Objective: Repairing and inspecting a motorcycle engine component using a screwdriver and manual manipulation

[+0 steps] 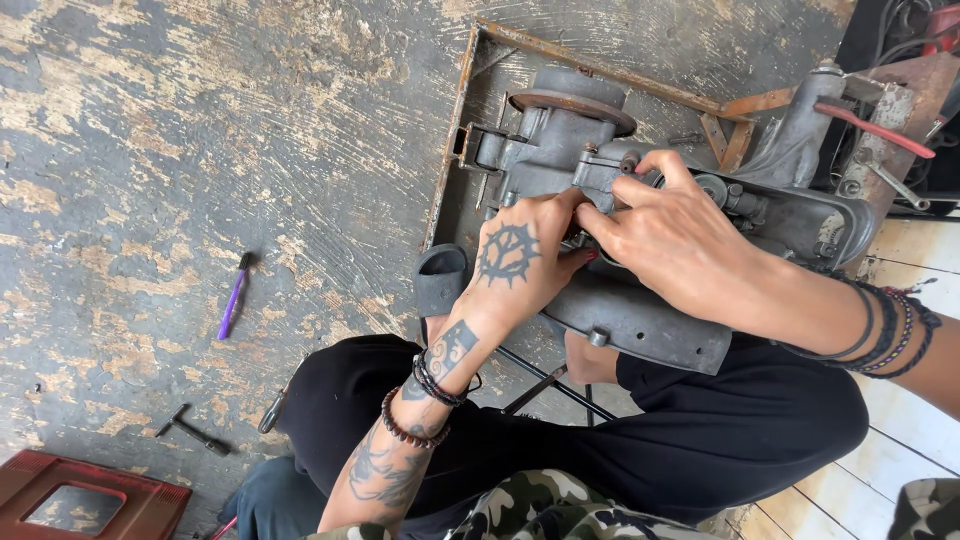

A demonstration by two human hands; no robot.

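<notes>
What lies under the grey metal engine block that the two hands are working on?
The engine block sits in a rusty metal frame on the worn floor. Both the left hand and right hand cover its middle; the block hides its underside.

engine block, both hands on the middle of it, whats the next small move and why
Probably keep the left hand bracing while the fingertips of the right hand work the small part they pinch on the grey engine; the contact spot is hidden, and every tool lies out of hand on the floor.

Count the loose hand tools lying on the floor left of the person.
2: a purple-handled brush out on the worn floor, and a black T-handle wrench nearer the red tray. Others may be hidden.
</notes>
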